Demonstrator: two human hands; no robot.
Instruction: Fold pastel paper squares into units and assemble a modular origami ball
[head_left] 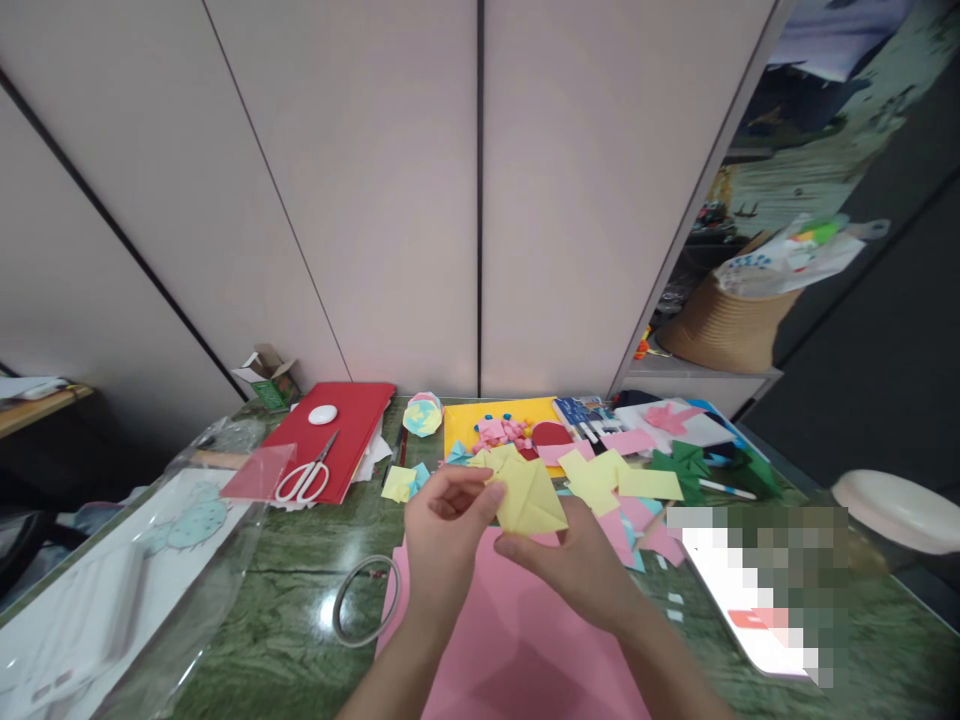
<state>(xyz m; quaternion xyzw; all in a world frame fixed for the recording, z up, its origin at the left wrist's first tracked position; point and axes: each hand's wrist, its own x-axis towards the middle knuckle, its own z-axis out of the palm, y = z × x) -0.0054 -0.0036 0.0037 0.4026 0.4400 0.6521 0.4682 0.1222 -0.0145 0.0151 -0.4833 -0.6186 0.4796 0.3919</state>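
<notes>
In the head view, we see the folded yellow paper point(531, 497) held between the two hands, near the far edge of a large pink sheet point(517, 640). The left hand point(450, 515) pinches its left side with the thumb and the index finger; the other fingers are curled. The right hand point(581, 570) grasps it at the lower right, the thumb in front, but most of its fingers are hidden behind the paper, so we cannot tell how they are placed. Behind, yellow and pink pieces point(649, 485) overlap, and we cannot count them well. The pink sheet is partly covered by the forearms and is cut off at the bottom edge. A grey ring point(339, 605) lies at its left side. Farther left, white-handled scissors point(304, 482) rest partly on a red folder point(356, 425). At the right, coarse squares hide much of a white object point(776, 655), which we cannot identify.
</notes>
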